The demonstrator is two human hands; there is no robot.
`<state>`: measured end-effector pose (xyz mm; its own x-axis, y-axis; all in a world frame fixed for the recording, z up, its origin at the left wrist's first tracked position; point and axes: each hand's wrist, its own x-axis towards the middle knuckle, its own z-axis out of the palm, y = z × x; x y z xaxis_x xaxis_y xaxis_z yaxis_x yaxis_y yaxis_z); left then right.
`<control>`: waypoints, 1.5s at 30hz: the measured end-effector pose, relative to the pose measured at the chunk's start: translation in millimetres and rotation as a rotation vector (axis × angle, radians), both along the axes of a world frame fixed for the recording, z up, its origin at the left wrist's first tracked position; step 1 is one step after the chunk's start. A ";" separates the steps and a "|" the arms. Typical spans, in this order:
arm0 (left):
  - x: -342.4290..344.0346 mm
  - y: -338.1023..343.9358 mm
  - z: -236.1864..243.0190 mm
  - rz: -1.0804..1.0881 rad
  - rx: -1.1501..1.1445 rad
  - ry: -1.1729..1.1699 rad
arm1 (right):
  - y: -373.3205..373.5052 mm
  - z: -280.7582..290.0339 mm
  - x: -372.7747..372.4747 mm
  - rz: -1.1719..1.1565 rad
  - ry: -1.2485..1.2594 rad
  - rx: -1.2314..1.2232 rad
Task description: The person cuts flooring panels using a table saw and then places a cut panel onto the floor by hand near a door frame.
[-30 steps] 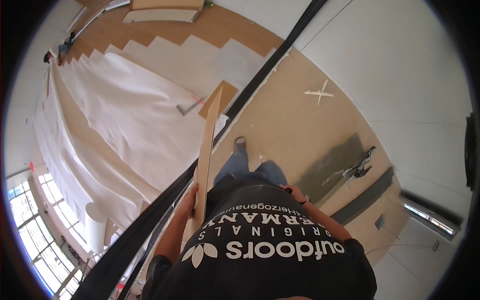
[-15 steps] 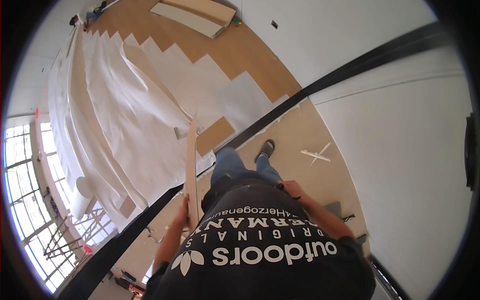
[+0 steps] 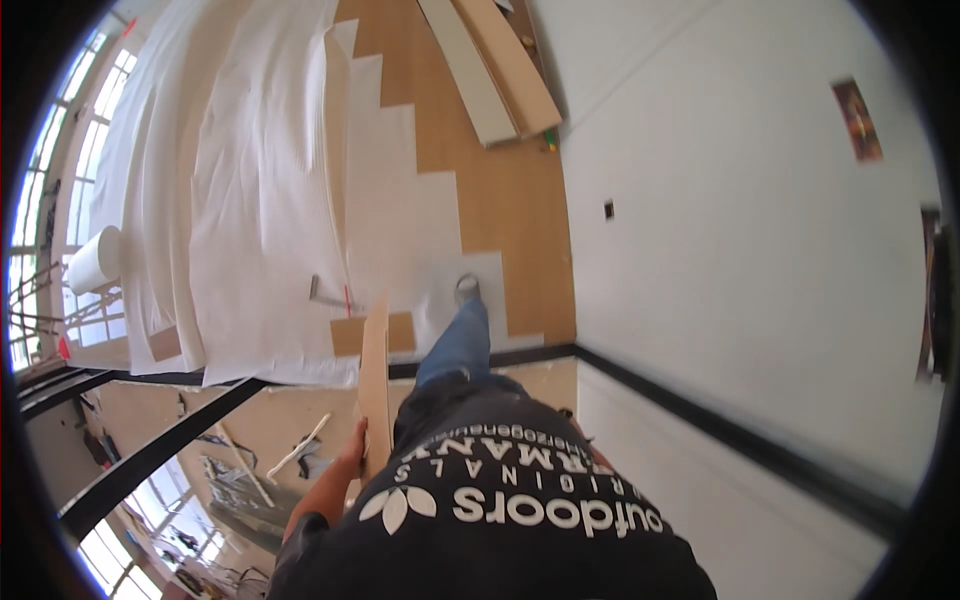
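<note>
My left hand (image 3: 352,445) is closed on the edge of a long, narrow wood-coloured plank (image 3: 374,375), held upright at my left side. My right hand is mostly hidden behind my black shirt; a little of that arm shows at its right edge, and its fingers cannot be made out. My foot (image 3: 467,288) in a sandal rests on pale sheet underlay beside stepped rows of laid wood-look flooring (image 3: 510,220). A metal square (image 3: 318,295) and a thin red item (image 3: 347,298) lie on the white underlay (image 3: 250,200) ahead of the plank.
An open long box (image 3: 495,80) lies along the white wall (image 3: 700,190) at the top. A white roll (image 3: 93,260) is at the left near tall windows. A black frame strip (image 3: 180,460) crosses behind and beside me, with scraps (image 3: 300,445) on the floor beyond it.
I have turned and stepped over the black strip onto the underlay, so the laid flooring and box now lie straight ahead. The plank moves along in my left hand; my right hand has dropped mostly out of sight.
</note>
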<state>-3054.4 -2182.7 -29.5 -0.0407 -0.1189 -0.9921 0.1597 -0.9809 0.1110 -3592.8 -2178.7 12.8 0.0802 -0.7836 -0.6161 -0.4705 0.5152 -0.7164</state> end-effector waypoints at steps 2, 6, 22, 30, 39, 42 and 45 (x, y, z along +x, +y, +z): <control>-9.7 -56.3 -28.4 -0.328 0.045 -0.255 | -47.3 13.9 -25.7 -0.033 -0.071 0.041; -97.6 -264.4 23.9 -0.474 -0.156 -0.270 | -166.2 31.0 -86.2 -0.034 0.121 0.201; -277.8 -699.7 132.8 -0.501 -0.838 -0.756 | -739.7 60.5 2.8 0.044 -0.778 0.658; -276.0 -777.5 92.4 -0.331 -0.513 -0.709 | -857.4 14.0 21.6 0.077 -0.610 0.680; -169.2 -701.9 -70.9 0.386 -0.478 -0.939 | -1048.6 -160.7 50.4 0.123 -0.406 0.553; -157.3 -658.8 -127.4 0.603 -0.428 -0.986 | -1132.0 -259.6 82.4 0.206 -0.481 0.490; -161.3 -611.9 -224.2 0.831 -0.348 -1.082 | -1209.7 -391.9 114.6 0.263 -0.525 0.475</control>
